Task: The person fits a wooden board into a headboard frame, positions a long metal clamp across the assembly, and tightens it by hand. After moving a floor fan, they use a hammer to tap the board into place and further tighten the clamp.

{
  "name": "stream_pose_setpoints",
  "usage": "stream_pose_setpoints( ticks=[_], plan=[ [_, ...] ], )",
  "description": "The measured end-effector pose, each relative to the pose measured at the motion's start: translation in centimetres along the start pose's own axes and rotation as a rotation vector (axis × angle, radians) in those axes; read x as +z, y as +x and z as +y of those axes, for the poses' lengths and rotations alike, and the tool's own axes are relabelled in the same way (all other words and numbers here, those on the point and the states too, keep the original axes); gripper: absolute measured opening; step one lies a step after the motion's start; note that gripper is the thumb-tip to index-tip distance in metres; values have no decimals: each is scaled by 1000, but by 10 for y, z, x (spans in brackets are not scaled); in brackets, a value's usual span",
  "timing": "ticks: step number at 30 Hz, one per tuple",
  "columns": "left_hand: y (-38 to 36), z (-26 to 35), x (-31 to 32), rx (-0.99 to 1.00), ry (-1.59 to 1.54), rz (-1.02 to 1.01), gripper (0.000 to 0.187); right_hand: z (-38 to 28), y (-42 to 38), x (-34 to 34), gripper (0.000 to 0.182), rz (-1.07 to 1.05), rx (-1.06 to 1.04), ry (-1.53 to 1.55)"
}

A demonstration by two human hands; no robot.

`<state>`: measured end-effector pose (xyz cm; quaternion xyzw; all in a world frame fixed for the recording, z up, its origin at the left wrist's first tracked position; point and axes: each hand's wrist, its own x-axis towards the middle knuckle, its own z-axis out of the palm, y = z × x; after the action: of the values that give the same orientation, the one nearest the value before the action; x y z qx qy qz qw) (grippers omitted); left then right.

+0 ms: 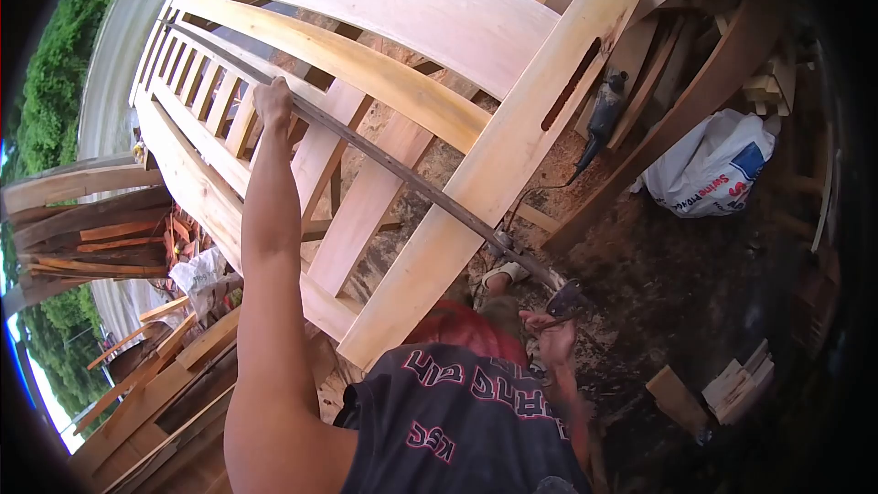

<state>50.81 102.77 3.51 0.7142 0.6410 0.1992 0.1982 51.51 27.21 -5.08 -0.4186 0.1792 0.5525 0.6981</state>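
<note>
A long dark metal bar clamp (393, 165) lies diagonally across a pale slatted wooden frame (512, 142). Far out along the bar, my left hand (273, 102) is closed around it, arm stretched forward. Close to my body, my right hand (554, 340) is at the clamp's screw end (565, 300), its fingers bent around what looks like the thin turning handle. Part of that grip is shadowed. Beneath the bar, the frame's near wide board (439, 238) has a long slot cut near its far right end.
A corded power tool (604, 114) rests right of the slotted board, its cable trailing below. Further right are a curved plank (681, 119) and a white sack (712, 165). Wood offcuts (741, 384) lie at lower right, and stacked boards (174, 402) at lower left.
</note>
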Motion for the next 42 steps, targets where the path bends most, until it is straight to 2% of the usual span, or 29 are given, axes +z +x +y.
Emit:
stream_pose_setpoints(
  ticks=[2, 4, 6, 9, 11, 12, 13, 14, 15, 16, 17, 18, 20, 21, 23, 24, 25, 28, 31, 32, 35, 38, 41, 42],
  plan=[
    [2, 2, 0, -11, 34, 4, 46, -35, -44, 50, 117, -57, -37, 167],
    [3, 3, 1, -50, 58, -22, 45, -74, -87, 74, 123, -290, -130, 183],
    [0, 1, 1, -40, 17, -2, 45, -128, -108, 106, 121, -383, -411, 204],
    [-5, 9, -2, -69, 16, -27, 49, -181, -82, 93, 102, -7, -745, -185],
    [-7, 12, -1, -118, 97, -3, 58, -168, -32, 65, 99, 356, -580, -415],
    [-26, 25, -8, -100, 43, 20, 76, -144, -15, 48, 101, 287, -418, -474],
    [-39, 33, -10, -92, 181, 32, 85, -120, -4, 30, 102, 221, -257, -529],
    [-59, 43, -10, 18, 266, 80, 81, -93, 0, 25, 102, 228, -198, -343],
    [-84, 50, -14, 240, 219, 73, 79, -65, -4, 28, 101, 238, -135, -159],
    [-118, 61, -22, 463, 171, 60, 77, -47, -13, 27, 101, 144, -112, -106],
    [-168, 89, -38, 524, 117, -91, 71, -32, -22, 29, 100, 56, -92, -48],
    [-213, 101, -45, 605, 64, -272, 62, -26, -34, 44, 96, 88, -71, 49],
    [-298, 123, -55, 939, -107, -596, 55, -44, -58, 85, 88, 131, -38, 226],
    [-334, 136, -56, 1070, -190, -706, 55, -53, -68, 94, 86, 180, -12, 113],
    [-399, 151, -38, 1172, -409, -783, 56, -71, -89, 115, 84, 280, 41, -109],
    [-427, 151, -25, 1179, -362, -837, 53, -92, -98, 153, 71, 299, -36, -199],
    [-446, 152, -15, 1184, -315, -891, 51, -103, -105, 166, 67, 298, -67, -206],
    [-459, 161, -7, 960, 134, -1320, 43, -108, -118, 169, 64, 268, -84, -142],
    [-480, 142, 4, 1027, -44, -1039, 41, -108, -127, 184, 64, 304, -32, -438],
    [-486, 140, 4, 1059, -77, -940, 35, -108, -131, 197, 63, 395, 2, -434],
    [-506, 141, 8, 1104, -85, -823, 31, -97, -133, 211, 54, 618, -67, -592],
    [-505, 138, 10, 1082, -104, -915, 26, -82, -128, 204, 45, 730, -365, -667],
    [-502, 135, 9, 1075, -142, -970, 25, -86, -121, 205, 36, 749, -577, -922],
    [-501, 135, 10, 1080, -158, -977, 24, -89, -120, 201, 25, 714, -663, -1191]
  ],
)
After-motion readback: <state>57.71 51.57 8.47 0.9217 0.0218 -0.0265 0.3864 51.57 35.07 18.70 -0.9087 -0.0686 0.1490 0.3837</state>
